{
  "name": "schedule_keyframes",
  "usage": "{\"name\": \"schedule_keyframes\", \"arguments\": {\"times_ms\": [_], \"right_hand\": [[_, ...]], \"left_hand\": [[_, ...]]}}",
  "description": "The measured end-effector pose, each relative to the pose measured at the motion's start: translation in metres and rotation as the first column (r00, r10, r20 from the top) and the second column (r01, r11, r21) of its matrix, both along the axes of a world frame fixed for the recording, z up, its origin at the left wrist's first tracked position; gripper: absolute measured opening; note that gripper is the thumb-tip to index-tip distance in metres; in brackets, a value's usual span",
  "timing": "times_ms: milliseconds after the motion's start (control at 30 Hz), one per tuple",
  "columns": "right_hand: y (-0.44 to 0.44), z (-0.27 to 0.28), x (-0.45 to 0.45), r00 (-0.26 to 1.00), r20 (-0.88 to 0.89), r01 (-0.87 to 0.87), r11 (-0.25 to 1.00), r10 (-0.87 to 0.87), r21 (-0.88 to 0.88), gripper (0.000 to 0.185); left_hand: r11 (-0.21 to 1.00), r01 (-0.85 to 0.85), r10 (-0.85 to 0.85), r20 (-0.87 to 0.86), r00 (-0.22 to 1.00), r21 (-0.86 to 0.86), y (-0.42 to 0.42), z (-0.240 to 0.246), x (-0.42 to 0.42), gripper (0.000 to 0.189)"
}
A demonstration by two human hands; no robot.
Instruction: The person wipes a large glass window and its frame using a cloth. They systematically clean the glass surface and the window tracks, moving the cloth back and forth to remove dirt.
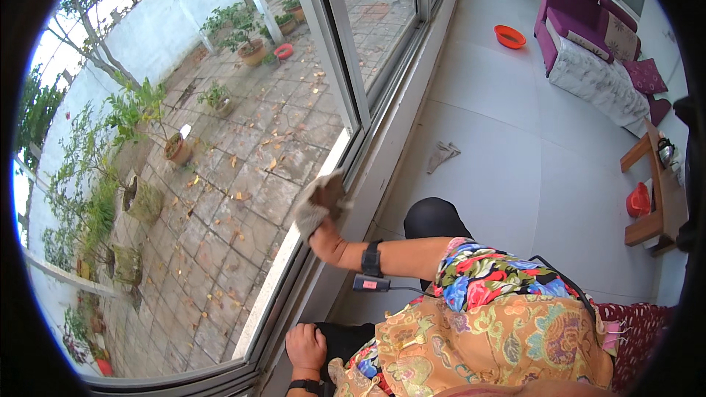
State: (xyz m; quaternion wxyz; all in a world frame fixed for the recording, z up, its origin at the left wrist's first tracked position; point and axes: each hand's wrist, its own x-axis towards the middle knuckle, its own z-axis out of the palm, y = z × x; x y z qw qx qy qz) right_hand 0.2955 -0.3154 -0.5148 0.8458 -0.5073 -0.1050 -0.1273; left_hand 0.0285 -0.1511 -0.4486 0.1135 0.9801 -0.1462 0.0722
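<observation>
My right hand (329,241) grips a grey-brown cloth (316,205), slightly blurred, at the lower edge of a sliding window by its metal frame (357,146). Whether the cloth presses on the glass or on the track, I cannot tell. A black strap (372,258) circles that wrist, and a small dark device (370,283) on a cable hangs beside the forearm. Lower in the view, my left hand (306,346) rests at my black-trousered knee (347,337); its fingers are bent and their tips are hidden. No object shows in it.
The white sill wall (380,176) runs along the window. A second cloth (442,155) lies on the pale floor (485,121). Farther off are an orange basin (509,37), a purple sofa (584,16) and a wooden table (670,204). Potted plants (176,149) stand outside on paving.
</observation>
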Motion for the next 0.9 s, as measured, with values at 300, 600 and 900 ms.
{"name": "schedule_keyframes", "arguments": {"times_ms": [300, 600, 900], "right_hand": [[-0.057, 0.162, 0.023, 0.672, 0.708, 0.579, 0.750, -0.217, -0.319, 0.076], [-0.021, 0.397, 0.049, 0.170, 0.964, 0.892, 0.448, -0.205, -0.062, 0.090], [-0.045, 0.187, -0.012, 0.518, 0.849, 0.812, 0.370, -0.102, -0.451, 0.089]], "left_hand": [[0.999, -0.019, 0.021, 0.048, 0.999, -0.034, -0.001, -0.002, -0.003, 0.009], [1.000, -0.014, 0.015, 0.052, 0.999, -0.026, -0.001, -0.004, 0.000, 0.009], [0.998, -0.029, 0.035, 0.091, 0.995, -0.061, -0.002, -0.004, -0.003, 0.008]]}}
